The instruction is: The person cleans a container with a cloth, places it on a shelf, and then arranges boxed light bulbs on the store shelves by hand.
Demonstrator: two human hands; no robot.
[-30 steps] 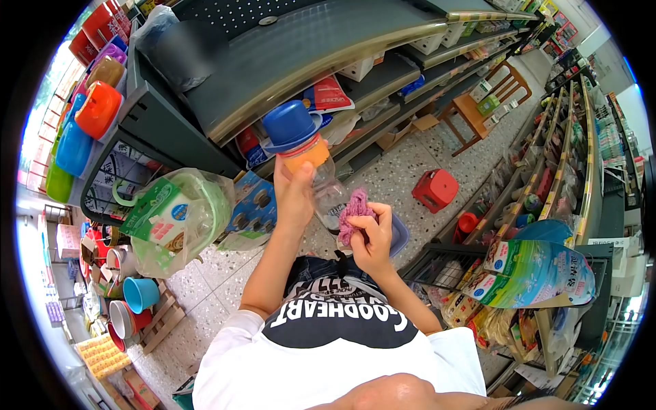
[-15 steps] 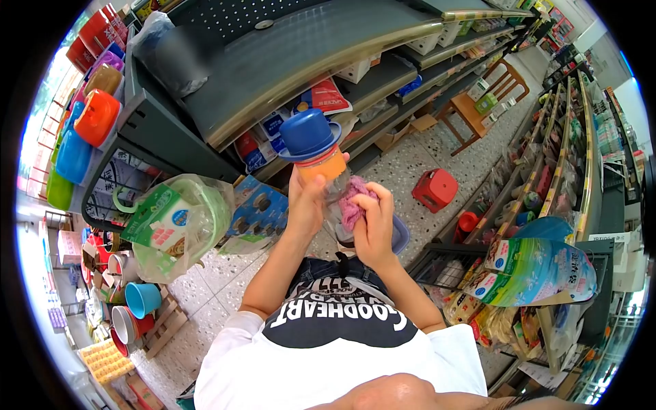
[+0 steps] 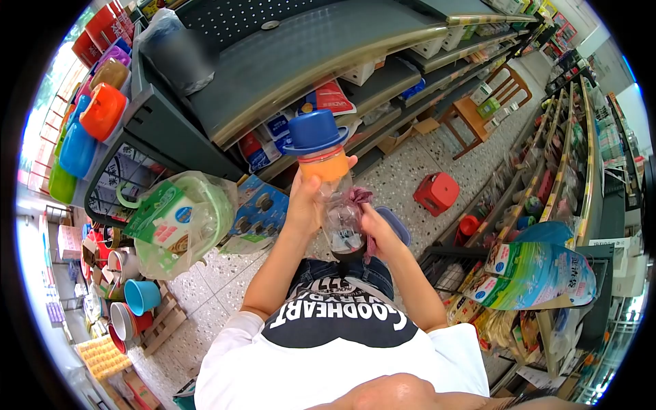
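Observation:
Upright in front of my torso is a clear plastic bottle (image 3: pixel 344 220) with a wide-brimmed blue cap (image 3: pixel 314 130) and an orange band (image 3: pixel 324 168) below it. My left hand (image 3: pixel 307 205) wraps round its upper part from the left, thumb on the orange band. On the other side, my right hand (image 3: pixel 381 231) is closed on a pinkish-purple cloth (image 3: pixel 360 197), which lies against the bottle's side. Part of the cloth is hidden behind my fingers. A blue-grey basin (image 3: pixel 396 224) shows partly behind my right hand.
Grey shelving (image 3: pixel 294 75) with packets on its lower level stands ahead. A red stool (image 3: pixel 436 193) and a wooden chair (image 3: pixel 478 113) are on the speckled floor. To the left hangs a bagged green plastic item (image 3: pixel 205 219); stocked shelves (image 3: pixel 540 171) line the right.
My right hand has moved slightly right and down along the bottle with the cloth, which now looks more bunched and darker. More of the bottle's clear side shows. My left hand keeps its hold.

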